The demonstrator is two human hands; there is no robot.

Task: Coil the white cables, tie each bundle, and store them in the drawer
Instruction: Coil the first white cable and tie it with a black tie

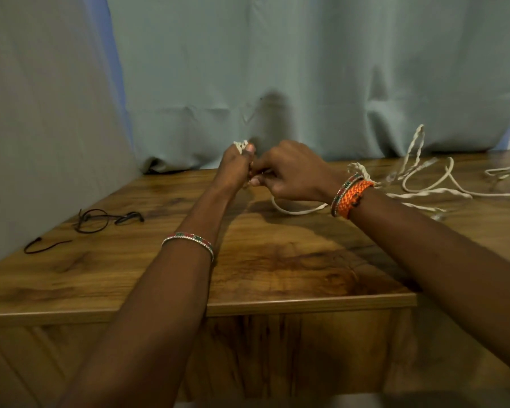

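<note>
Both arms reach toward twelve o'clock over the table (pixel 277 260). Left hand (pixel 236 166) fists a cable (pixel 295 209) coil. Right hand (pixel 292 175) curls, pinching beside it.

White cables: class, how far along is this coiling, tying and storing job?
Done: nothing looks finished; no tied bundle shows. In hand: the left hand grips a small coil while the right hand works the same cable. Left: loose cables lie on the table, black ties unused, storing.
</note>
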